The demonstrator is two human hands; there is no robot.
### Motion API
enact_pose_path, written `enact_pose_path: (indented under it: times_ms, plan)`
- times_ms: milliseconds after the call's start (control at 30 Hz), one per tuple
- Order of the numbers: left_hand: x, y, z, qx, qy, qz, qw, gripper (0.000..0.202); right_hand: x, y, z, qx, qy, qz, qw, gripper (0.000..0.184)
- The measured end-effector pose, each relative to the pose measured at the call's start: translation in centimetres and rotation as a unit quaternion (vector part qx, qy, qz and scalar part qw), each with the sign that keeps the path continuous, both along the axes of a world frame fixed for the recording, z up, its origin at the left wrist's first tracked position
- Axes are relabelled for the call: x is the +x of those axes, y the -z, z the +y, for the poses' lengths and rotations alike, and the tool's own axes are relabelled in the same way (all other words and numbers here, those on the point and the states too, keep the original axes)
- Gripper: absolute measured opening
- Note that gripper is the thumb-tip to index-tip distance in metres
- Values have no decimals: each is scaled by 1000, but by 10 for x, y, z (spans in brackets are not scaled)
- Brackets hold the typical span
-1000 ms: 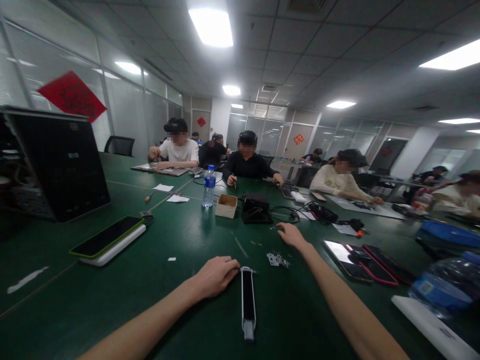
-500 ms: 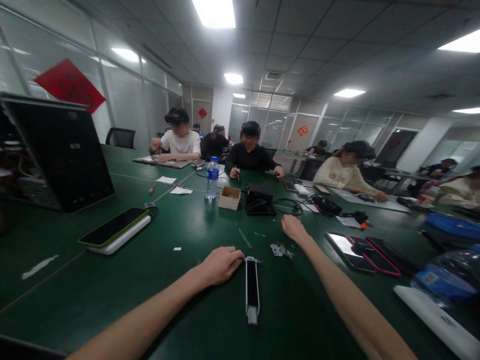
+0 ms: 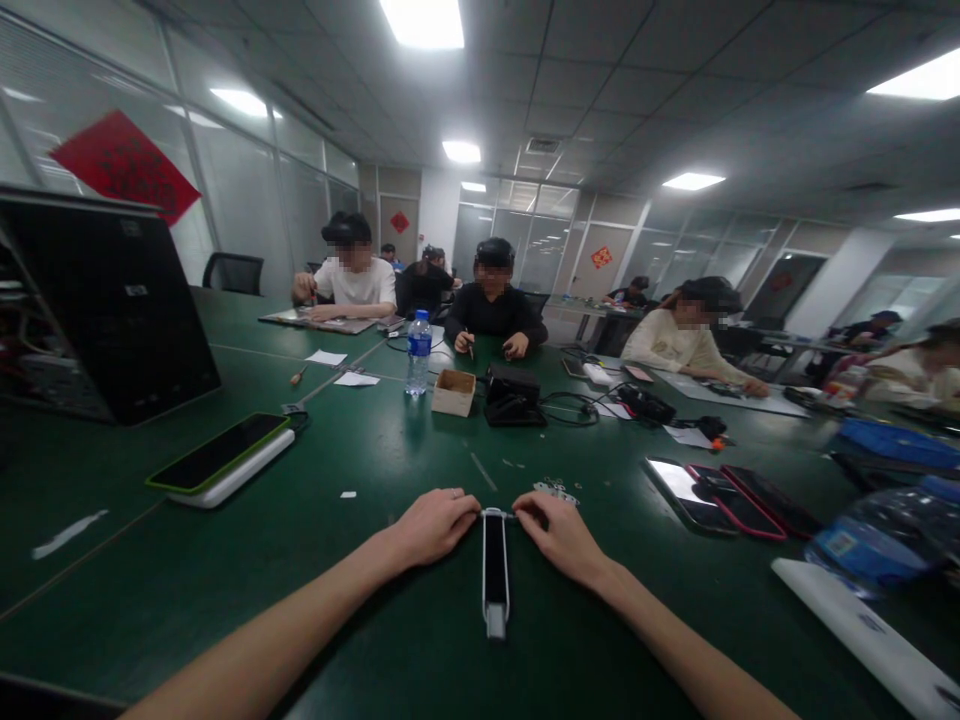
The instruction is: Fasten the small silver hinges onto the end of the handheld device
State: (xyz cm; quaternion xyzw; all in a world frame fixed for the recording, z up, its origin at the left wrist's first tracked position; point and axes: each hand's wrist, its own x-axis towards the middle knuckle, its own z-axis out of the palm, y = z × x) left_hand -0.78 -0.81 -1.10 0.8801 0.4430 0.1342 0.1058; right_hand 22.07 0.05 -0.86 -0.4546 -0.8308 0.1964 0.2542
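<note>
A narrow black-and-silver bar [image 3: 495, 570] lies lengthwise on the green tabletop [image 3: 225, 590] straight in front of me, with a thin metal pin [image 3: 511, 516] crossing its far end. My left hand [image 3: 433, 527] and my right hand [image 3: 556, 535] come in from either side, and their fingertips pinch that pin at its two ends. A small metal hinge-like part [image 3: 556, 490] lies just beyond my right hand, partly hidden by it.
Several phones [image 3: 712, 500] lie to the right, and a phone on a white case [image 3: 221, 460] lies to the left. Beyond stand a cardboard box [image 3: 453, 392], a water bottle [image 3: 418, 355] and a black tool unit [image 3: 514, 397]. Co-workers sit across the table.
My right hand has moved from beyond the hinge-like part, in towards the bar's far end, and now meets the pin. My left hand stays there. The view has tilted slightly.
</note>
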Motion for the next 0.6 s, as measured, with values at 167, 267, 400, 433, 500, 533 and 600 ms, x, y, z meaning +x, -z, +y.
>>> enact_pose_path:
  times_ms: [167,267,400,433,500,533,600]
  plan:
    - [0,-2,0,-5,2,-3,1000,21,4,0,-2,-18,-3,20,1000,16]
    - [0,-2,0,-3,-1,-3,1000,21,6,2,-2,-28,-7,28,999,16]
    - [0,-2,-1,2,0,1,1000,21,6,1,-2,-51,-12,31,998,17]
    - [-1,-2,-1,3,0,1,1000,22,6,1,-2,-55,-11,31,998,16]
    - [-1,-3,-3,2,-1,0,1000,22,4,0,-3,-59,-8,31,998,15]
    - [-1,-4,-3,1,-3,-1,1000,22,3,-1,-3,-59,-5,29,998,14]
    - [-1,-5,-5,-3,-6,-1,1000,22,-1,-1,-3,-52,-4,25,998,14]
